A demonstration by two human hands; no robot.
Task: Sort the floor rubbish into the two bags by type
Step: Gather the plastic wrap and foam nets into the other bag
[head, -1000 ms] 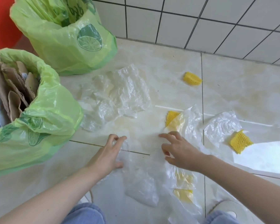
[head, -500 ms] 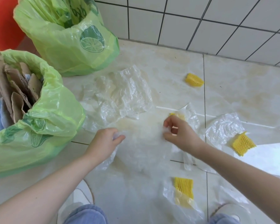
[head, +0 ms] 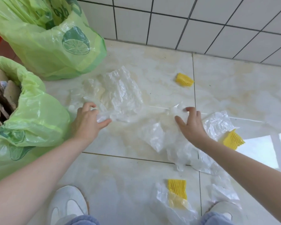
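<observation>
Clear plastic film, a long crumpled sheet (head: pixel 156 127), now hangs stretched between both hands above the pale tiled floor (head: pixel 120 176); a second ago it lay flat there under the hands, and half a second ago it was just coming up. So the pickup is done, and I judge bagging comes next. The left hand (head: pixel 86 122) pinches one gathered end near the closer green bag holding brown cardboard (head: pixel 31 120); the right hand (head: pixel 189 125) curls round the other end. The sheet's long axis runs left to right, its loose tail drooping toward the right foot. The farther green lime-printed bag (head: pixel 55 46) holds green plastic. Yellow ridged foam pieces (head: pixel 177 187) lie scattered on the floor.
</observation>
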